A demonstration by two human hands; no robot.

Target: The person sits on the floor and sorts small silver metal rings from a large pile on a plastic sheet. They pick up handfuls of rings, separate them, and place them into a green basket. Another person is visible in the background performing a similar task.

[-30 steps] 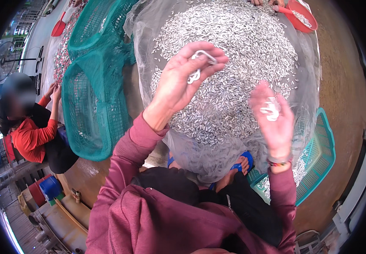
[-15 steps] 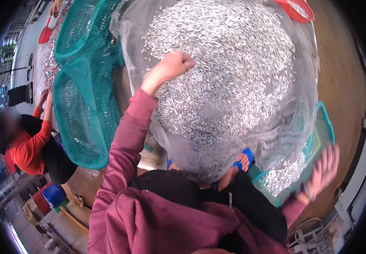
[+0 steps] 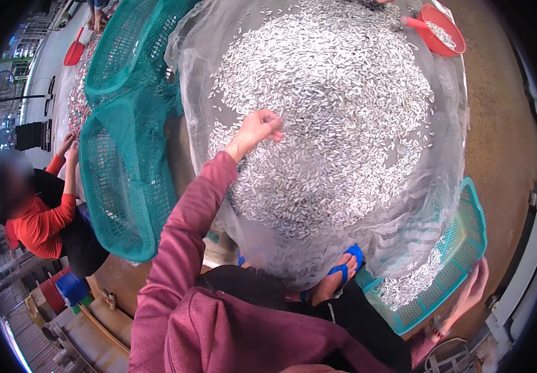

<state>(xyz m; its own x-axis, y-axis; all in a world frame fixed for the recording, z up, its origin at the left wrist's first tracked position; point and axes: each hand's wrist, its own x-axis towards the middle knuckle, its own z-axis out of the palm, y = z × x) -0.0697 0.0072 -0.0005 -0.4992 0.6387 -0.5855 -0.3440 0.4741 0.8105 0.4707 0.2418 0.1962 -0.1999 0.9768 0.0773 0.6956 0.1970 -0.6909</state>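
My left hand (image 3: 259,132) hangs over a wide heap of small silvery-white oblong pieces (image 3: 336,124), thumb and fingers drawn together. Whatever sits between those fingertips is too small to name. The heap lies on translucent white netting (image 3: 197,81), whose gathered edge droops towards me. On the right, my right hand (image 3: 469,291) is beside the outer rim of a green plastic basket (image 3: 451,283), fingers stretched out; whether it touches the rim I cannot tell. Similar white pieces (image 3: 408,287) lie inside this basket.
A red scoop (image 3: 445,28) with some pieces rests at the far right of the netting. Green netted baskets (image 3: 119,180) stand on the left. Beyond them a person in orange (image 3: 41,221) reaches over reddish pieces (image 3: 79,102) near another red scoop (image 3: 74,53). My blue sandal (image 3: 346,264) is below.
My left hand has come nearer over the heap, fingers still drawn together. My right hand has dropped lower, to the basket's outer rim. The view has shifted, showing more of the far scoop.
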